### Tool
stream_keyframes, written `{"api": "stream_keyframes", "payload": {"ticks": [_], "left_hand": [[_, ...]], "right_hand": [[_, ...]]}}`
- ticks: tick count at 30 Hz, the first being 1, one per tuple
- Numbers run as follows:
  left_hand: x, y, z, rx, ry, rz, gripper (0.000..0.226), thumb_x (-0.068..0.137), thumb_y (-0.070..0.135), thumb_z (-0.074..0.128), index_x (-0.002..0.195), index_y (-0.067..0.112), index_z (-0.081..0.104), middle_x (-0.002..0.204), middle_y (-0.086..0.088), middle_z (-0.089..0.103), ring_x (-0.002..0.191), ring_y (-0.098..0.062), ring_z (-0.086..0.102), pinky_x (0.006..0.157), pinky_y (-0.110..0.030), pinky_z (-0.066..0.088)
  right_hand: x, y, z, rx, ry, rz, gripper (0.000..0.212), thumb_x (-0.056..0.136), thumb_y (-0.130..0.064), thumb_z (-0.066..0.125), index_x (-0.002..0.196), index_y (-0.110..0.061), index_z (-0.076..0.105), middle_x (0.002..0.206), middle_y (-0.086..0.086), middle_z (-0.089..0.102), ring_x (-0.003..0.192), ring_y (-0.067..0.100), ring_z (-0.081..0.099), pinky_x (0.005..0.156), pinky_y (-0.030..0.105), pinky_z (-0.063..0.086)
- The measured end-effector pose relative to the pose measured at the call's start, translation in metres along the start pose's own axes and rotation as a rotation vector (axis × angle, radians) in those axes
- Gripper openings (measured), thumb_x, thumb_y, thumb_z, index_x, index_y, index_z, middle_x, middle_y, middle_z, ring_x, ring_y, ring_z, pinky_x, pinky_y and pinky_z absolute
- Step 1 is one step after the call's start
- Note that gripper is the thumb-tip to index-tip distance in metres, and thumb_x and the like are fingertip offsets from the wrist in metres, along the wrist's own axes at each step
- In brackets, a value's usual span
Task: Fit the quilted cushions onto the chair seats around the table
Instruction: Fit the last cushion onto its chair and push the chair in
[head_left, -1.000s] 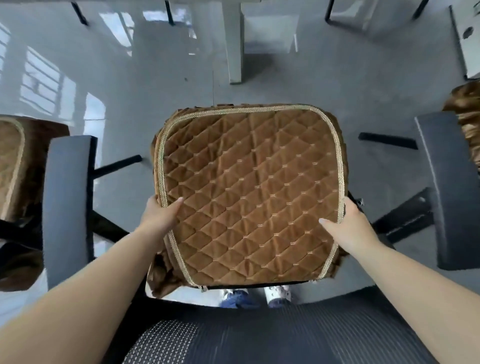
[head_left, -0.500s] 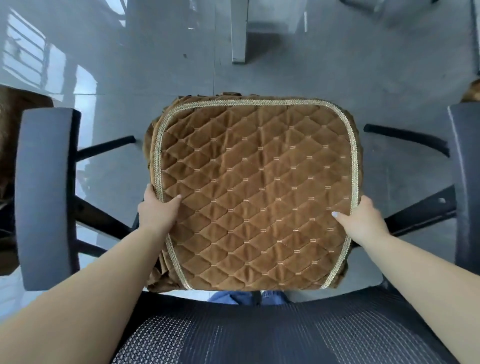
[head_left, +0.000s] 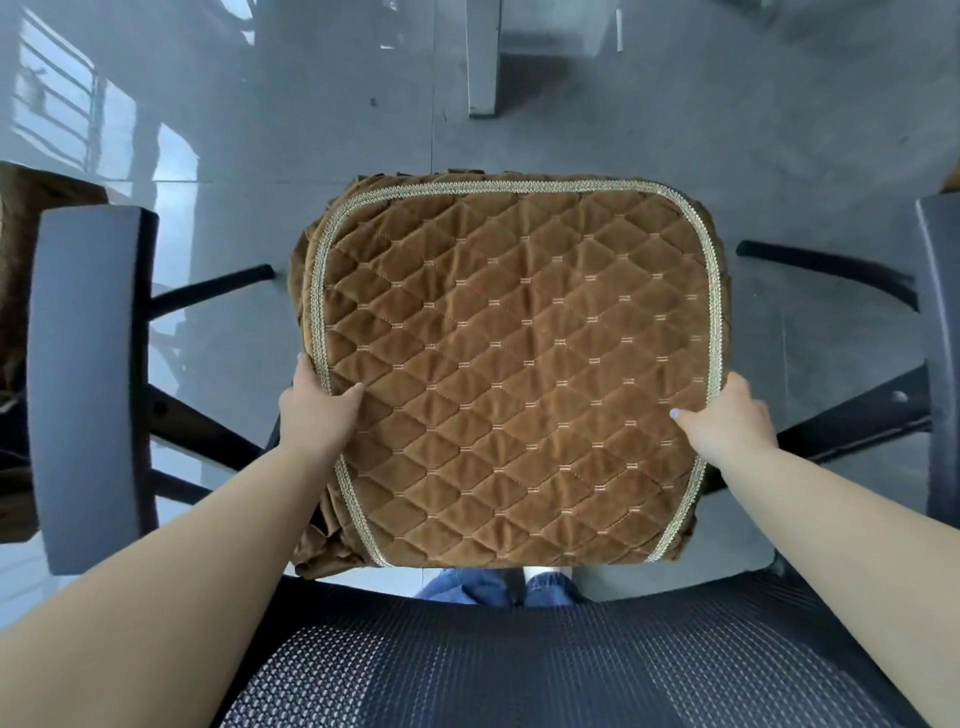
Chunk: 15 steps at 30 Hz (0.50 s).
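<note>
While the quilted cushion (head_left: 514, 374) lies flat between the armrests (head_left: 88, 384), I judge I'm settling it onto the seat (hidden beneath); next, its skirt needs tucking round the edges. My left hand (head_left: 317, 415) and right hand (head_left: 727, 421) each grip a side edge, thumbs on top.

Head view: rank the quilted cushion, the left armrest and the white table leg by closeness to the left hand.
From the left hand:
1. Quilted cushion, gripped at its left edge.
2. Left armrest, off to the left.
3. White table leg, far ahead at the top.
</note>
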<state>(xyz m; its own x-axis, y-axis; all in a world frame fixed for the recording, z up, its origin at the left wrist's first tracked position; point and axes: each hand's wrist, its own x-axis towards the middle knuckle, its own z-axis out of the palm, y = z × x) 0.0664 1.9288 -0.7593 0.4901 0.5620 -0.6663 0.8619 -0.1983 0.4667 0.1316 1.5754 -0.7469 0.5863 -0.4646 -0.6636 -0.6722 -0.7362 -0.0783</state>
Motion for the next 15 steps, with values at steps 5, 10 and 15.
{"api": "stream_keyframes", "payload": {"ticks": [5, 10, 15], "left_hand": [[-0.025, 0.010, -0.013, 0.011, -0.015, 0.024, 0.060, 0.090, 0.026, 0.060, 0.145, 0.025, 0.037, 0.144, -0.009, 0.045, 0.116, -0.024, 0.054, 0.086, -0.032, 0.044], [-0.075, 0.024, -0.046, -0.109, -0.127, 0.060, 0.030, 0.092, 0.027, 0.059, 0.122, 0.025, 0.060, 0.123, 0.002, 0.064, 0.103, -0.015, 0.061, 0.084, -0.032, 0.050], [-0.149, 0.040, -0.102, -0.272, -0.128, 0.060, 0.017, 0.092, 0.023, 0.059, 0.108, 0.028, 0.061, 0.107, 0.004, 0.068, 0.103, -0.016, 0.064, 0.096, -0.038, 0.048]], "right_hand": [[-0.024, -0.007, -0.007, 0.063, -0.006, -0.093, 0.073, 0.090, -0.019, 0.063, 0.150, -0.017, 0.022, 0.145, 0.019, 0.034, 0.122, 0.038, 0.048, 0.095, 0.040, 0.041], [-0.064, -0.022, -0.021, 0.103, -0.055, -0.285, 0.042, 0.093, -0.015, 0.056, 0.134, -0.020, 0.050, 0.132, 0.004, 0.058, 0.104, 0.025, 0.059, 0.074, 0.031, 0.043], [-0.131, -0.041, -0.063, 0.123, -0.120, -0.472, 0.030, 0.094, -0.016, 0.053, 0.124, -0.021, 0.057, 0.118, -0.002, 0.064, 0.088, 0.016, 0.058, 0.056, 0.021, 0.039]]}}
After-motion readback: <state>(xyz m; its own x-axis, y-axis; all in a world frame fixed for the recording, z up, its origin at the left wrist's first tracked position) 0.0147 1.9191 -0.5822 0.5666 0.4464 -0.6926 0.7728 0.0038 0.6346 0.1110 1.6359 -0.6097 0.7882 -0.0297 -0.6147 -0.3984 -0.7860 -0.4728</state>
